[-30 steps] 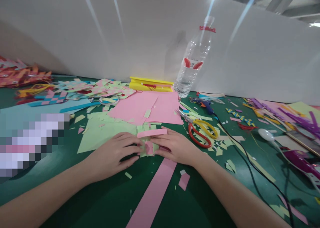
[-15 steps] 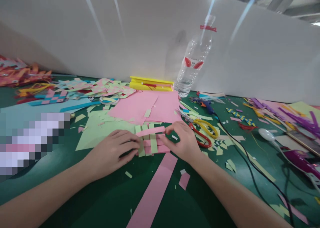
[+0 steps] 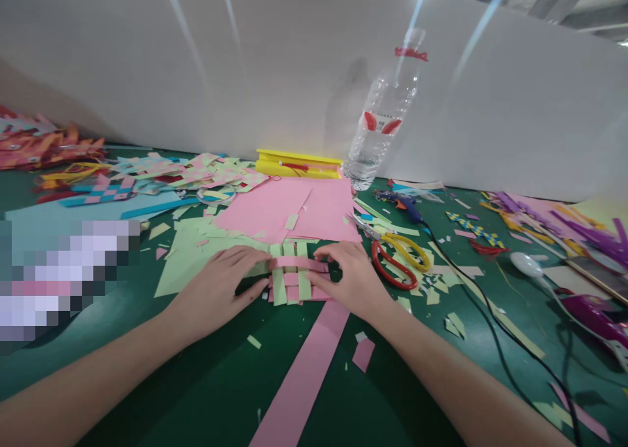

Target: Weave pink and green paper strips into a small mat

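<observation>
A small weave of pale green and pink paper strips (image 3: 291, 285) lies on the table before me. Across its top runs a loose pink paper strip (image 3: 298, 263), bowed slightly upward. At the left end of this strip are the fingertips of my left hand (image 3: 223, 283), with the thumb lower, by the weave's left edge. My right hand (image 3: 350, 273) has the strip's right end between index finger and thumb, and the thumb rests over the weave's right side. A long pink paper band (image 3: 304, 375) stretches from below the weave toward me.
Red-and-yellow-handled scissors (image 3: 400, 257) lie right of my right hand. Behind them are a blue glue gun (image 3: 402, 205) with a black cord and a tilted plastic bottle (image 3: 380, 126). Pink sheet (image 3: 328, 205), green sheet (image 3: 189, 250) and paper scraps lie around. A purple-handled tool (image 3: 589, 313) sits at right.
The pink strip has moved slightly down onto the weave and now bows. My left fingers have shifted up to its left end, and my right hand has moved slightly left.
</observation>
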